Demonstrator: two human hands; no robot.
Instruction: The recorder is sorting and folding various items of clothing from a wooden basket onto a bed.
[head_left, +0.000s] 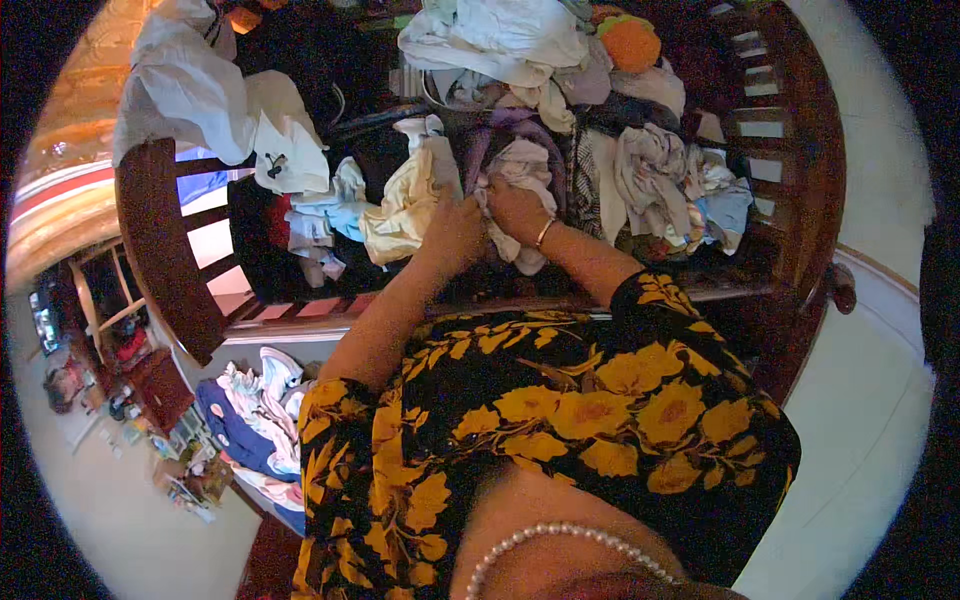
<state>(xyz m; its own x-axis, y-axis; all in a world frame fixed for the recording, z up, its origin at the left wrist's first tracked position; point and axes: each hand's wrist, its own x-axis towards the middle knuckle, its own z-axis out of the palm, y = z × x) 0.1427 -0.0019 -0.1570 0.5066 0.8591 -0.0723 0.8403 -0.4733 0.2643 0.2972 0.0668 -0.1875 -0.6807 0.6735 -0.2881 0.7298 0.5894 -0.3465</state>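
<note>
Both hands meet over a row of small cloth items in a dark wooden crib. My left hand (459, 229) grips the edge of a pale grey crumpled garment (523, 161). Bent over the same garment, with a thin bangle at the wrist, is my right hand (516, 211), its fingertips partly hidden in the folds. A purple cloth (510, 120) lies behind and around that garment. Just left of my hands rests a cream-yellow garment (405, 206). To the right are a rumpled grey garment (651, 176) and a black-and-white patterned cloth (583, 169).
Slatted wooden rails (814, 150) enclose the clothes on the sides. A white cloth heap (510, 41) and an orange plush toy (630, 43) lie at the far side. White fabric (187, 90) hangs over the left rail. More clothes (255, 427) lie at lower left.
</note>
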